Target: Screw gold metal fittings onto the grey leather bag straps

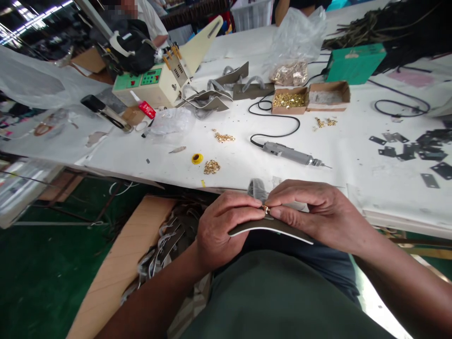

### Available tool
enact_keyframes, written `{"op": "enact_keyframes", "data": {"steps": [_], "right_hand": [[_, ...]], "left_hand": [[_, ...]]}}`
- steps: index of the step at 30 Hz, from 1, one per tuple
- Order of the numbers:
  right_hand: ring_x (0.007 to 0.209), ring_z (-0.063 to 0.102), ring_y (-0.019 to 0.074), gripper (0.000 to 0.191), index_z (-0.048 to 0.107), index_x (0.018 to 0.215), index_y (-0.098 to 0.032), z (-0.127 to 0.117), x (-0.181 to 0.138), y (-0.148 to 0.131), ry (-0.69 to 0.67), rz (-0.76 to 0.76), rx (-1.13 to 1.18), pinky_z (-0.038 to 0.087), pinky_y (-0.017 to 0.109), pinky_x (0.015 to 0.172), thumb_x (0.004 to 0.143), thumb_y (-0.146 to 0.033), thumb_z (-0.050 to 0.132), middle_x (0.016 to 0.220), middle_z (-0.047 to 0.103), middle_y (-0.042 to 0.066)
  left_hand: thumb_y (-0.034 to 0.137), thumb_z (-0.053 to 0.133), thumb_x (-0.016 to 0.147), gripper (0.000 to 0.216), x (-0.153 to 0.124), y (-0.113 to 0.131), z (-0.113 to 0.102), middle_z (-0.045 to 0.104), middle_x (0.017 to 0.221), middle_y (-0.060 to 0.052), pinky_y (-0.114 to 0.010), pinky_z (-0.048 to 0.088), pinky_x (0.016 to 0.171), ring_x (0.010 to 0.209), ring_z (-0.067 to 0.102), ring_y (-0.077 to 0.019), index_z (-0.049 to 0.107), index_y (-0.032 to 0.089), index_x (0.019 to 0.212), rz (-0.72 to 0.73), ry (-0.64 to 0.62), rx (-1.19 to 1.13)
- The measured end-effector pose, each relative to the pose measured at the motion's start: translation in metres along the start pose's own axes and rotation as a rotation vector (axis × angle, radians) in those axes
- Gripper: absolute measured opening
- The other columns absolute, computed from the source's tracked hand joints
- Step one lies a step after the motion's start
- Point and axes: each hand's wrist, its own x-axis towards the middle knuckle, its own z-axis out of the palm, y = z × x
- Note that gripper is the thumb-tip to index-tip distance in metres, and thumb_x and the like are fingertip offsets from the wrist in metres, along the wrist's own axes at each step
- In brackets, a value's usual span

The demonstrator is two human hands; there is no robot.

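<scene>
Over my lap, my left hand [221, 226] and my right hand [310, 209] meet, fingers closed. Together they hold a dark olive strap piece with a white edge [271, 228] that curves between them. The fingertips of both hands pinch a small gold metal fitting [266, 209] on top of the strap. A grey loop of material [257, 188] shows just behind my fingers, at the edge of the white table [247, 155].
On the table lie a grey electric hand tool [293, 154], cardboard boxes of gold fittings [290, 100], loose gold pieces [212, 166], a yellow ring [197, 158], dark cut pieces [409, 148] and a cream machine [155, 82]. A cardboard box of straps [169, 245] stands below left. Another person sits beyond.
</scene>
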Motion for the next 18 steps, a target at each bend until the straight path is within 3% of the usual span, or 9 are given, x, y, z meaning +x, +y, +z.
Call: {"op": "enact_keyframes", "data": {"steps": [6, 9, 11, 14, 18], "right_hand": [[0.096, 0.073, 0.0238, 0.026, 0.081, 0.114, -0.026, -0.01, -0.004, -0.003, -0.092, -0.054, -0.102, 0.057, 0.031, 0.085, 0.097, -0.044, 0.07, 0.108, 0.077, 0.008], [0.106, 0.071, 0.0273, 0.054, 0.076, 0.124, -0.023, -0.015, -0.002, -0.002, -0.159, -0.064, -0.111, 0.055, 0.033, 0.093, 0.082, -0.057, 0.084, 0.118, 0.075, 0.009], [0.1, 0.07, 0.0258, 0.057, 0.076, 0.119, -0.022, -0.016, 0.004, 0.001, -0.17, 0.008, -0.146, 0.055, 0.031, 0.088, 0.078, -0.06, 0.085, 0.112, 0.075, 0.008], [0.079, 0.065, 0.0196, 0.038, 0.078, 0.1, -0.02, -0.015, 0.02, 0.011, -0.159, 0.168, -0.202, 0.05, 0.027, 0.07, 0.09, -0.056, 0.073, 0.088, 0.073, 0.003], [0.072, 0.06, 0.0189, 0.041, 0.078, 0.091, -0.017, -0.017, 0.044, 0.036, -0.197, 0.332, -0.105, 0.046, 0.029, 0.066, 0.085, -0.058, 0.075, 0.076, 0.068, 0.001]], "left_hand": [[0.004, 0.072, 0.09, 0.023, -0.002, -0.002, 0.006, 0.078, 0.102, -0.005, -0.03, 0.062, 0.088, 0.094, 0.075, -0.0162, 0.074, 0.022, 0.105, -0.081, 0.02, -0.013], [0.005, 0.072, 0.09, 0.02, -0.005, -0.004, 0.009, 0.079, 0.099, -0.004, -0.028, 0.06, 0.087, 0.092, 0.074, -0.016, 0.075, 0.021, 0.101, -0.185, 0.038, -0.02], [0.008, 0.073, 0.09, 0.016, -0.006, -0.007, 0.012, 0.079, 0.095, -0.003, -0.026, 0.058, 0.085, 0.09, 0.074, -0.0152, 0.076, 0.021, 0.099, -0.292, 0.027, -0.014], [0.018, 0.075, 0.088, 0.008, -0.002, -0.017, 0.014, 0.078, 0.088, -0.001, -0.024, 0.056, 0.079, 0.081, 0.071, -0.0148, 0.077, 0.02, 0.095, -0.532, -0.039, -0.035], [0.032, 0.079, 0.082, 0.023, 0.007, -0.046, 0.018, 0.079, 0.088, -0.003, -0.026, 0.055, 0.07, 0.079, 0.071, -0.0188, 0.079, 0.016, 0.098, -0.86, -0.123, -0.229]]}}
